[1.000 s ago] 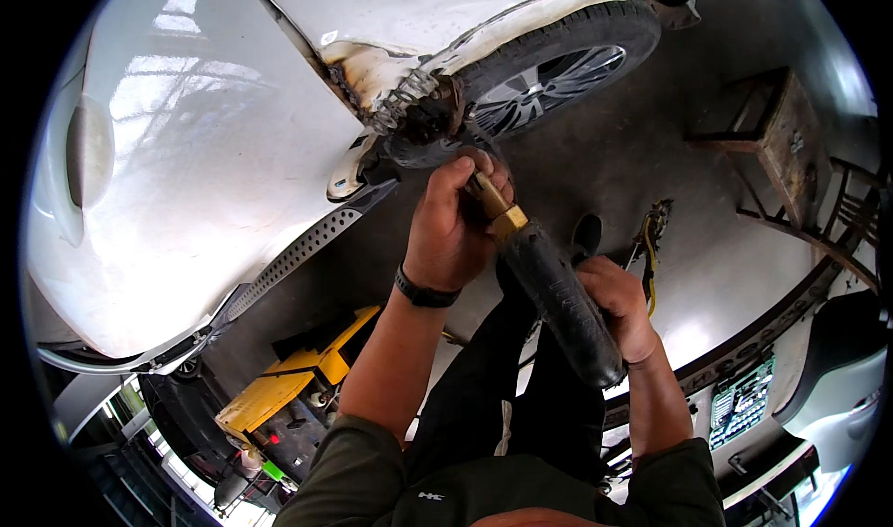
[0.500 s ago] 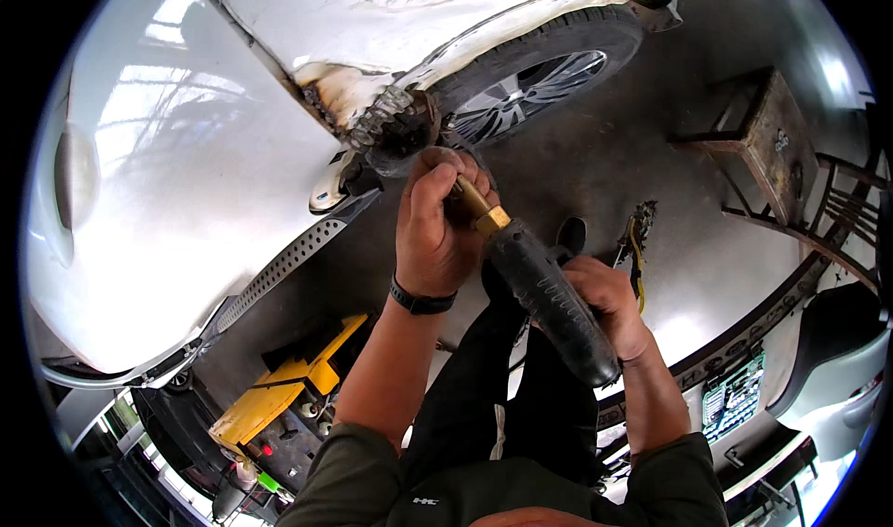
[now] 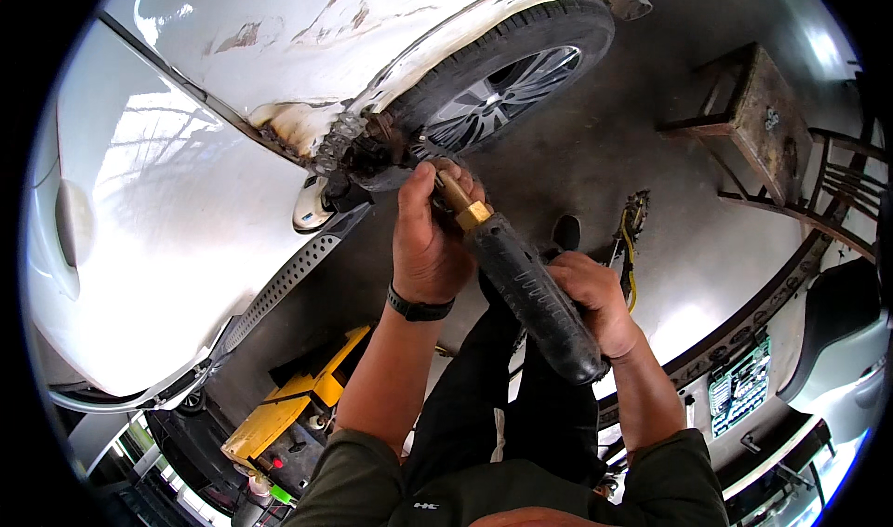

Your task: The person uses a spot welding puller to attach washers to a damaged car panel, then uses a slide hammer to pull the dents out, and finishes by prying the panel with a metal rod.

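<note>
The scraped, glossy white car (image 3: 177, 276), cut off by the view, is scorched at its lower edge. Its wheel (image 3: 493, 99) has black rubber and metallic spokes. Near that edge slants the tool (image 3: 539, 304), a grooved black cylinder with a brass-coloured neck. The right hand (image 3: 595, 299) bends against the cylinder; hidden fingertips leave its grip uncertain. The left hand's (image 3: 430, 253) thumb and fingers pinch the neck.

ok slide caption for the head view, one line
Left hand and right hand hold a black and brass-coloured tool near the wheel of a scuffed white car.
</note>
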`<state>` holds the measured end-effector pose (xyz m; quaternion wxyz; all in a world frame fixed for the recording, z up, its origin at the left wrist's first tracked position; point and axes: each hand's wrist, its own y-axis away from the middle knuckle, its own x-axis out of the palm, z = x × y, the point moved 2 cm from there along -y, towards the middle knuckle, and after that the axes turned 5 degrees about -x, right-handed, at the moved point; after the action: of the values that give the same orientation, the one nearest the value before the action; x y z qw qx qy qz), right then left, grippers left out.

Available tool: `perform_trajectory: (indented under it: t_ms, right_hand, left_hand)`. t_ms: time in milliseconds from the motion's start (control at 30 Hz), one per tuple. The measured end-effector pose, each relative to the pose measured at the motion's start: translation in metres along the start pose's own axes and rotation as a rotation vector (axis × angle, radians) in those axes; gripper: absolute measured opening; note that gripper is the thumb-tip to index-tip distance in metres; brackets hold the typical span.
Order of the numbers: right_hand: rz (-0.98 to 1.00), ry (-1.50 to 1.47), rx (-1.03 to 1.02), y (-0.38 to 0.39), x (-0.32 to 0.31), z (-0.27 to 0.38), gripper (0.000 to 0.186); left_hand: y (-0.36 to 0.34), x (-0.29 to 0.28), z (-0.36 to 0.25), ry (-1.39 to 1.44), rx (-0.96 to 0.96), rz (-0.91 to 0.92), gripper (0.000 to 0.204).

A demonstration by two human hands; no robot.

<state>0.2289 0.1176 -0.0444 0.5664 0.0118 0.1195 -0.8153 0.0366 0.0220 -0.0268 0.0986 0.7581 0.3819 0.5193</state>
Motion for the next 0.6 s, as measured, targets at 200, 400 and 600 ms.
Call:
perform_trajectory:
  t_ms: [200, 400, 600]
  right_hand:
    - [0.035, -0.020, 0.048, -0.012, -0.004, 0.000, 0.043]
    - [0.075, -0.035, -0.006, -0.048, -0.013, 0.001, 0.041]
    - [0.191, -0.147, 0.034, -0.076, -0.028, 0.007, 0.039]
  left_hand:
    - [-0.006, 0.001, 0.000, 0.104, 0.035, 0.073, 0.036]
    - [-0.005, -0.004, -0.012, 0.148, 0.164, 0.086, 0.048]
    - [0.004, 0.013, -0.019, 0.140, 0.224, 0.098, 0.044]
